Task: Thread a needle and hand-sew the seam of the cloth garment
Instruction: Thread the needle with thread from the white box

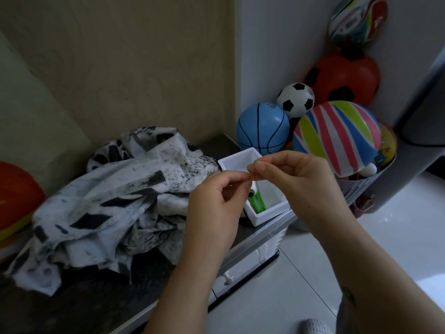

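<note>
My left hand (215, 201) and my right hand (289, 174) meet fingertip to fingertip above a white box (240, 161), each pinching something too thin to make out, likely the needle and thread. The white and black patterned cloth garment (113, 196) lies crumpled on the dark countertop (91, 307) to the left of my hands. Inside the box, green-handled tools (257, 201) show below my fingers.
Several toy balls are piled at the right: a blue basketball (263, 127), a small football (295, 99), a striped ball (337, 138) and a red ball (343, 77). Another red ball (16, 196) sits at the far left. A drawer knob (227, 277) shows below the counter edge.
</note>
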The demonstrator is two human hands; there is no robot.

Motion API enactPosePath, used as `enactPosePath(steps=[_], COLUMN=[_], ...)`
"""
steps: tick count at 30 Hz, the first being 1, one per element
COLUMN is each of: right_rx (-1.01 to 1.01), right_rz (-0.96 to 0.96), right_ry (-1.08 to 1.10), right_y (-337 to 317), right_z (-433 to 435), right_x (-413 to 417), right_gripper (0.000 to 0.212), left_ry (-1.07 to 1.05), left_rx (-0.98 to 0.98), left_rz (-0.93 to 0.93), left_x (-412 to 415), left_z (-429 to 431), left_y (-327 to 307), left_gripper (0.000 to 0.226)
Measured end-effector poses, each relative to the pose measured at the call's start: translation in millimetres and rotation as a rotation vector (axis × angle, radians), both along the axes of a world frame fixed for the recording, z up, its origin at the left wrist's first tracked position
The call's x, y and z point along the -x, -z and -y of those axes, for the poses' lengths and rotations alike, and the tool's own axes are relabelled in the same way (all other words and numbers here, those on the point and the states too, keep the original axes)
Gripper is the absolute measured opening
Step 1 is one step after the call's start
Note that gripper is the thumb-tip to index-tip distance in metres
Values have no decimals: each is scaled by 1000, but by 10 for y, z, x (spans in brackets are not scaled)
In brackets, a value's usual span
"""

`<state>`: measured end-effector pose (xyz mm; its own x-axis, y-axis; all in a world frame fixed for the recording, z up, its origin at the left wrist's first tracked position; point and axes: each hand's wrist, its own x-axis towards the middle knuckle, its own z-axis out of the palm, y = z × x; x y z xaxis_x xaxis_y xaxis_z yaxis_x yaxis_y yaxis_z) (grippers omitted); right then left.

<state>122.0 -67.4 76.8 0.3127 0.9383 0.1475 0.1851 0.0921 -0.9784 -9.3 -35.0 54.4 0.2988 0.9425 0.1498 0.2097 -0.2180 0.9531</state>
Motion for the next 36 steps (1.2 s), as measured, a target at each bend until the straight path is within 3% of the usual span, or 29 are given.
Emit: enactPosePath(steps=[12,25,36], right_rx=[5,27,121], right_rz=[-64,-122,-244], right_ry=[9,21,13], right_y=[16,42,75], right_z=[-2,-13,-51], right_x=[-2,28,-7], right_gripper=[6,4,16], left_ry=[-24,-109,-94], left_rx=[-166,-412,-561], left_rz=[-75,-283,-444], left_x=[-9,-7,52], left_z=[-4,-7,-26], left_y=[33,36,47], left_gripper=[15,14,15])
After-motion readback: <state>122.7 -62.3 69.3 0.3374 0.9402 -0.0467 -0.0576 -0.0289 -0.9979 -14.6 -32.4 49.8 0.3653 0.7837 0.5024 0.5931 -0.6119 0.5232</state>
